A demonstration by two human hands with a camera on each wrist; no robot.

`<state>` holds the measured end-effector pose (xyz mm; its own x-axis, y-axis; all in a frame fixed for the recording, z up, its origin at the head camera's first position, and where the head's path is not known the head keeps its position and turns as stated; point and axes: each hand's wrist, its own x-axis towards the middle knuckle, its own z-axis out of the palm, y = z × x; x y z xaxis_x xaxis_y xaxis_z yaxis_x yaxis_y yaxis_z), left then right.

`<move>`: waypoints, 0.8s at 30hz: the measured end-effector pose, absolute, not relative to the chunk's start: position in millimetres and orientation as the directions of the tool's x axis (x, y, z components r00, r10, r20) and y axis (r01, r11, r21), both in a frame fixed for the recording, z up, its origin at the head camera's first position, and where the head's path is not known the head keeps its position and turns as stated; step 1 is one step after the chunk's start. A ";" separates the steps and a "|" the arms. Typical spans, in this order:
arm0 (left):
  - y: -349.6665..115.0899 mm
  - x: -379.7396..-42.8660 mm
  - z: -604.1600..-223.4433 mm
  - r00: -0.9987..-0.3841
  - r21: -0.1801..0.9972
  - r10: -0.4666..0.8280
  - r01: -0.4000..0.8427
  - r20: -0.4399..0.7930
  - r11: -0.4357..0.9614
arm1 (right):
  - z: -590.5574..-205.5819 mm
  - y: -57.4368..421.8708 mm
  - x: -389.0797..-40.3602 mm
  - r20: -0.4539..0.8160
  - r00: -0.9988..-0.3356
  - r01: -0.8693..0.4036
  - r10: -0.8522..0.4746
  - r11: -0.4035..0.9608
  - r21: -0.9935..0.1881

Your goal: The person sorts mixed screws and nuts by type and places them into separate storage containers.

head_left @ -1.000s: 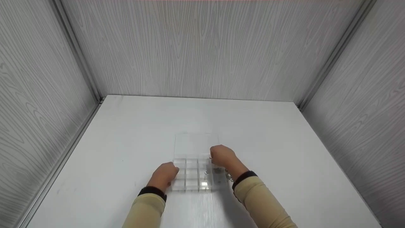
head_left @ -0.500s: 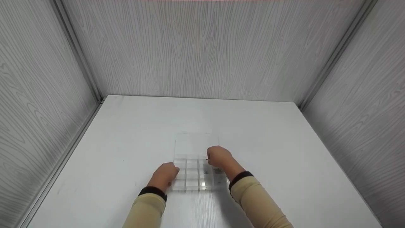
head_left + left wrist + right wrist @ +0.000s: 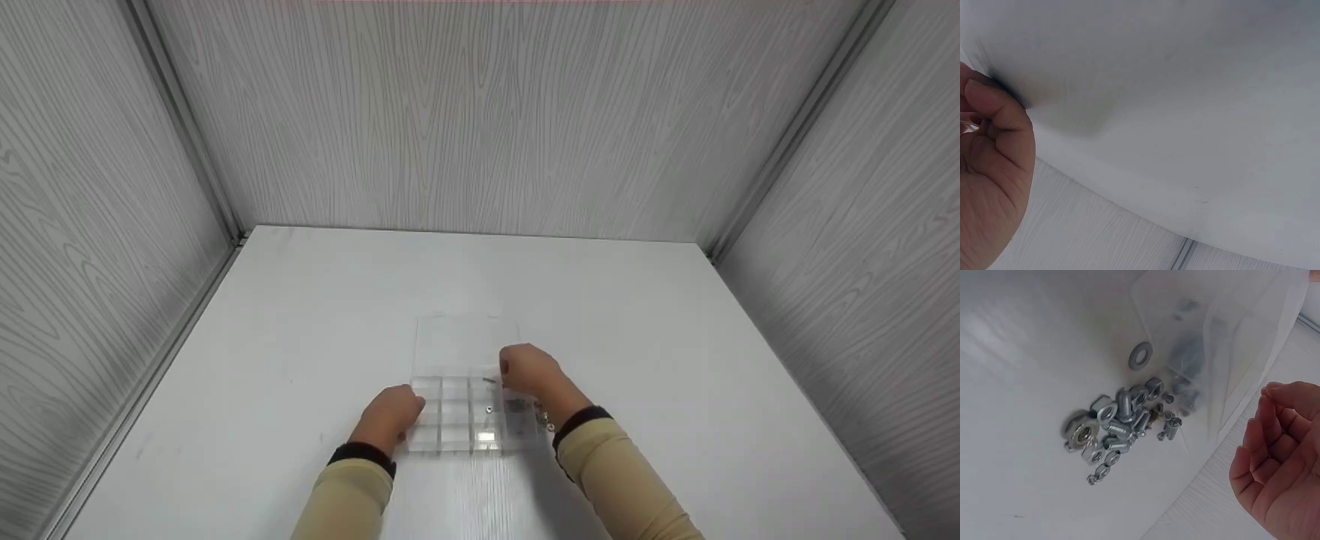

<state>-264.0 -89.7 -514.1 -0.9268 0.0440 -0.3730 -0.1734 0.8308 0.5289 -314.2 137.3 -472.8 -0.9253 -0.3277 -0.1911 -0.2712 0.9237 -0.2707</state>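
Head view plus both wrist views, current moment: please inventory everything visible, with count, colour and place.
compartment box: one, clear, on the table
lid: one, clear, open behind the box
small parts: several, silver, brownish and dark, inside the box's right side
flat washer: one, grey, beside the nuts
nuts: several, silver, right of the box
bolts: several, silver, among the nuts
table: one, white, beneath everything
walls: three, grey, around the table
sleeves: two, tan, forearms
wristbands: two, black, wrists
left hand: one, bare, gripping the box's left edge
right hand: one, bare, over the box's right side
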 end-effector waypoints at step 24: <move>-89.8 -265.3 -515.8 -0.921 0.537 0.041 -0.188 -0.387 0.822 | -487.7 208.3 -310.0 -0.305 -0.936 -0.122 -0.174 0.976 -0.182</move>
<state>-265.3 -89.8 -515.8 -0.9212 0.0414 -0.3869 -0.1885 0.8224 0.5368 -310.0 208.3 -487.7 -0.9361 -0.1742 -0.3055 -0.1222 0.9757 -0.1821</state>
